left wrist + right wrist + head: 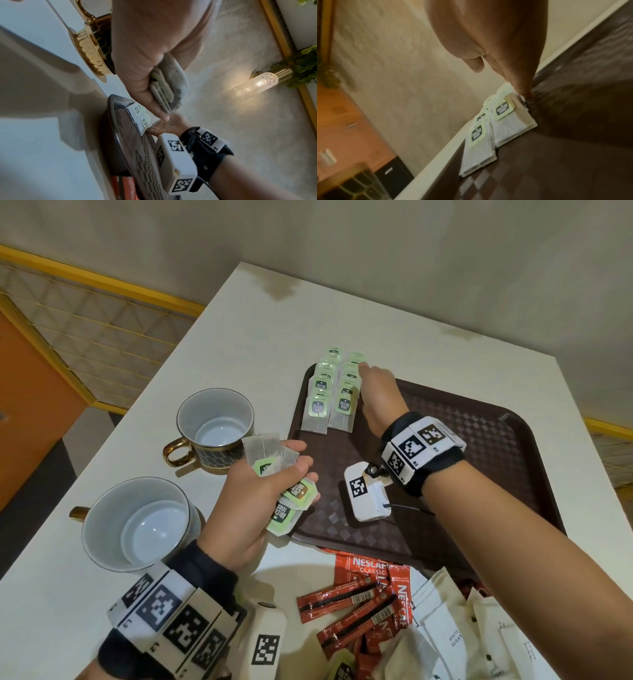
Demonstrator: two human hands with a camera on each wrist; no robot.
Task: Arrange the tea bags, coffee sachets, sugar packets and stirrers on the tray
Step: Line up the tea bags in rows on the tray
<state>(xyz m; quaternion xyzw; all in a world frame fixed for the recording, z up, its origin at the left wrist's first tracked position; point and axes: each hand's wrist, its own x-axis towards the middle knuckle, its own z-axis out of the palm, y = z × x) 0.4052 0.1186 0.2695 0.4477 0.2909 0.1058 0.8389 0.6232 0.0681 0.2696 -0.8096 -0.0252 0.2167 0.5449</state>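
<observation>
A dark brown tray (479, 460) lies on the white table. Two overlapping rows of green-tagged tea bags (330, 402) (501, 128) run along its far left side. My right hand (376, 392) reaches over the tray, its straight fingers (524, 88) touching the right edge of the right row. My left hand (274, 484) hovers by the tray's left rim and grips a bunch of tea bags (287, 501) (169, 86). Red coffee sachets (359, 607) and white sugar packets (462, 635) lie in a heap on the table in front of the tray.
Two empty cups with gold handles stand left of the tray, one nearer (137, 525) and one farther (215, 429). The table's left edge drops off beside them. A beige wall (376, 251) rises behind the table.
</observation>
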